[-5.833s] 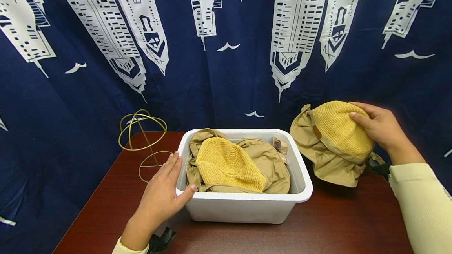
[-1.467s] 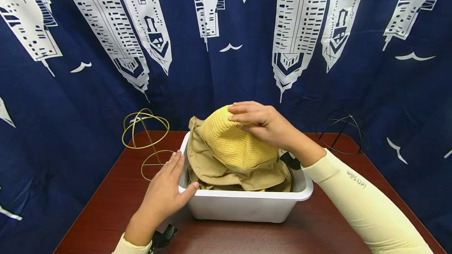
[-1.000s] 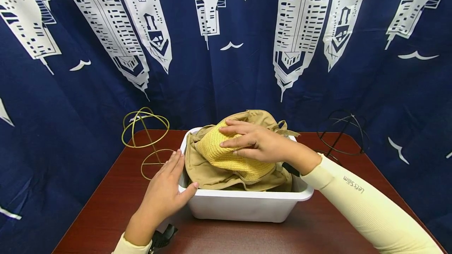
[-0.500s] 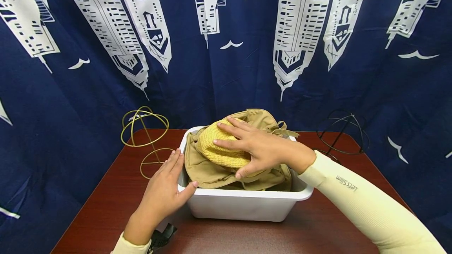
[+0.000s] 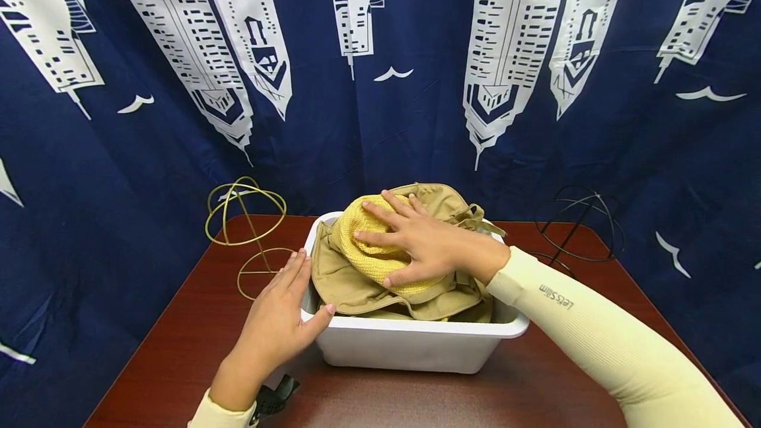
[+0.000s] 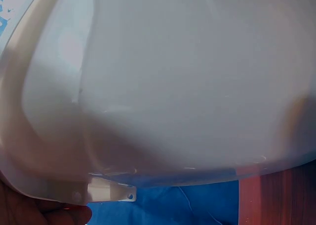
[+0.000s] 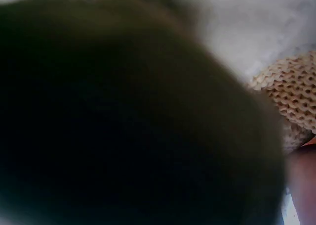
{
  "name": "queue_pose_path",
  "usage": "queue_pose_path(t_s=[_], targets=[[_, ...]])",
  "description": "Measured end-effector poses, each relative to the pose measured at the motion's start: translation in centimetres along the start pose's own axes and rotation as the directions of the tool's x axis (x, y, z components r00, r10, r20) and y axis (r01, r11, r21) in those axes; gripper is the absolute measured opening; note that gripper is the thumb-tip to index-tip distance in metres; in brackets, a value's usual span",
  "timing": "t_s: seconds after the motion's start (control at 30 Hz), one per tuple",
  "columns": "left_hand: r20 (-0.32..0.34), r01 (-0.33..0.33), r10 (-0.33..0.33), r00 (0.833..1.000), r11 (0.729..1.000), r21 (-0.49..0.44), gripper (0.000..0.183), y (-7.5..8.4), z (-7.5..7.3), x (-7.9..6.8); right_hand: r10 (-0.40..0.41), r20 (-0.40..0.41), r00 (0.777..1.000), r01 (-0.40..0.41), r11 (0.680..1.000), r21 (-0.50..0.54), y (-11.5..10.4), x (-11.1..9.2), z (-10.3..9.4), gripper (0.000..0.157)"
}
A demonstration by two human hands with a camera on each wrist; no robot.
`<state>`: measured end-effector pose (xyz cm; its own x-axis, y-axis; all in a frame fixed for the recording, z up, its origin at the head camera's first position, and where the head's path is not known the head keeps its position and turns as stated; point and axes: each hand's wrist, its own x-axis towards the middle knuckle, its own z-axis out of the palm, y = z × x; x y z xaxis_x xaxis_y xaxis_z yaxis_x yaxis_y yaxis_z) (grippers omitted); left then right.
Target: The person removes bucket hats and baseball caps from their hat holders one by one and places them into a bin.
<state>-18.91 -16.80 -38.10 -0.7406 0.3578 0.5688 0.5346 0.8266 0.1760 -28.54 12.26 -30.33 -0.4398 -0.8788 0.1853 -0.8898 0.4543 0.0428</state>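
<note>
A wide-brimmed sun hat with a yellow knit crown and tan cloth brim lies on top of other tan and yellow fabric in a white plastic bin. My right hand is spread flat over the crown, pressing on it. In the right wrist view, some pale knit shows at the right edge; a dark blur covers most of the rest. My left hand rests with straight fingers on the bin's left rim. The left wrist view shows the bin's wall and my fingertips under its edge.
The bin stands on a dark red-brown table. A gold wire stand is at the back left, a black wire stand at the back right. Behind hangs a navy cloth with white building prints.
Several seconds ago my right hand held the hat at the right, over the black stand; it has since come into the bin. Lately the fingers spread and the crown flattened. Left hand stays put.
</note>
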Motion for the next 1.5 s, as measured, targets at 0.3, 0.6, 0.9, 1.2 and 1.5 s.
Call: queue_pose_path(t_s=[0.3,0.6,0.9,1.2,1.5], targets=[[0.022,0.026,-0.026,0.999,1.000,-0.014,0.084,0.0,0.0,0.1,0.029,0.104,0.994,-0.031,0.999,0.018,0.4,0.7,0.3,0.078],[0.036,0.032,-0.031,0.999,0.999,-0.019,0.084,0.2,0.1,0.0,0.026,0.036,0.999,-0.025,0.999,-0.033,0.8,0.5,0.5,0.080],[0.011,0.011,-0.011,1.000,1.000,-0.016,0.083,0.2,0.1,0.1,0.020,0.069,0.997,-0.019,1.000,-0.017,1.4,1.0,-0.3,0.082],[0.009,0.002,-0.002,1.000,1.000,-0.021,0.083,0.1,0.1,0.1,-0.017,0.081,0.997,0.020,0.999,-0.043,1.4,0.7,0.4,0.078],[0.011,0.016,-0.016,1.000,1.000,-0.019,0.082,0.0,0.1,0.0,0.000,0.132,0.991,0.006,0.999,-0.048,0.7,0.4,1.4,0.074]])
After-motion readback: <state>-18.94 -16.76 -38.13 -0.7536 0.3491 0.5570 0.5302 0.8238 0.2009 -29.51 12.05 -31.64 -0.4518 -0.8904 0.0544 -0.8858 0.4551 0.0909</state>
